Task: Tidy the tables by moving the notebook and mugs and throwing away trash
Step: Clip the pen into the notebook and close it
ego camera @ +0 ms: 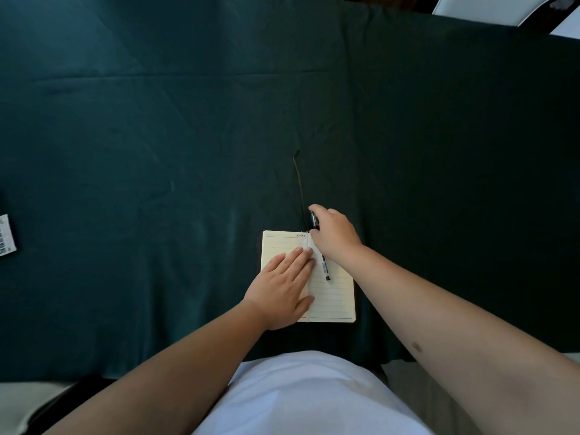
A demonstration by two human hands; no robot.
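An open notebook [334, 293] with cream lined pages lies on the dark green tablecloth [157, 183], near the front edge. My left hand [282, 287] rests flat on its left page, fingers together and reaching the spine. My right hand [334, 235] is at the notebook's top right corner, its fingers closed around a dark pen [324, 266] that lies slanted across the right page; the pen's upper end sticks out above my knuckles. A thin brown ribbon bookmark [299, 186] trails from the spine away from me across the cloth. No mugs are in view.
A white paper slip with black print [6, 235] lies at the far left edge. White sheets or boards [489, 9] sit beyond the table at the top right. My white shirt fills the bottom middle.
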